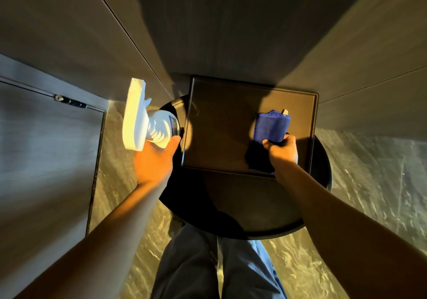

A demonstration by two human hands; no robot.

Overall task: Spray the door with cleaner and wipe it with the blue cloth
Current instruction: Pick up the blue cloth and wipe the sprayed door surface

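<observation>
Below, the left hand (155, 162) is gripping the white spray bottle (144, 118) around its neck, while the right hand (282, 148) is closing its fingers on the folded blue cloth (270, 126) (a tag is poking out on top) above a square tray (221, 123) sitting on a round dark table (261, 208). At the far left, the door (46, 141) is standing beside the bottle.

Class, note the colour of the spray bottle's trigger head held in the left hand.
White, on the spray bottle in the left hand; head view.
</observation>
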